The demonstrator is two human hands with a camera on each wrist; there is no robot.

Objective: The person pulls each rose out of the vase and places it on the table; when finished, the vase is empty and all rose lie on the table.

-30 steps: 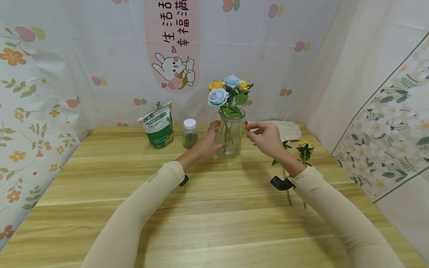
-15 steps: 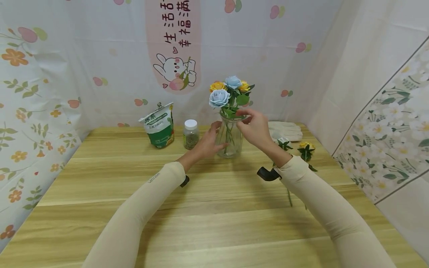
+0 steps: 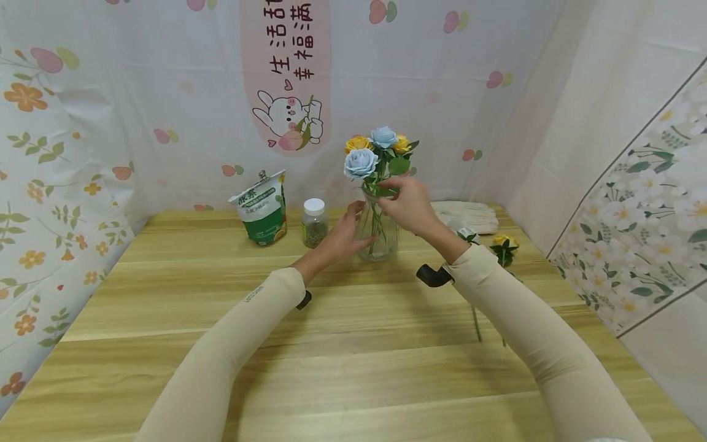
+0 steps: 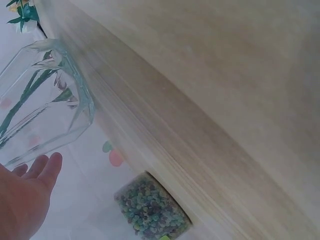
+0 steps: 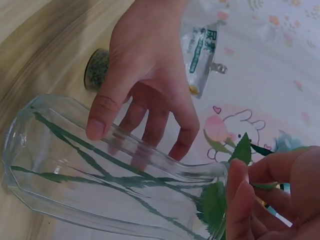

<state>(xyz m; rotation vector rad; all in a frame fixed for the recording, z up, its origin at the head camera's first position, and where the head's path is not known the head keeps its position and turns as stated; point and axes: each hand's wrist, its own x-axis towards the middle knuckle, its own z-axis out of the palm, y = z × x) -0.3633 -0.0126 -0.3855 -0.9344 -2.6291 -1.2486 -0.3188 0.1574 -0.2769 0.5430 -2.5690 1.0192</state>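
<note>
A clear glass vase [image 3: 391, 238] stands upright at the back of the table, holding blue roses [image 3: 361, 162] and yellow roses [image 3: 358, 143], their green stems [image 5: 100, 162] crossing inside. My left hand [image 3: 339, 238] holds the vase's left side, thumb in front and fingers behind. At the vase's mouth, my right hand [image 3: 410, 204] pinches a green leaf [image 5: 241, 148] of the roses between thumb and forefinger. Another leaf [image 5: 214, 202] hangs by the rim, close to the right thumb.
Left of the vase are a white-lidded jar [image 3: 315, 228] of small granules and a clipped green-and-white pouch [image 3: 266, 218]. To the right lie a pale glove [image 3: 472, 216], a white rose [image 3: 468, 234] and a yellow rose [image 3: 504, 244]. A printed curtain hangs behind.
My right hand has moved left from beside the vase to its mouth and now pinches a leaf there. The left hand stays on the vase.
</note>
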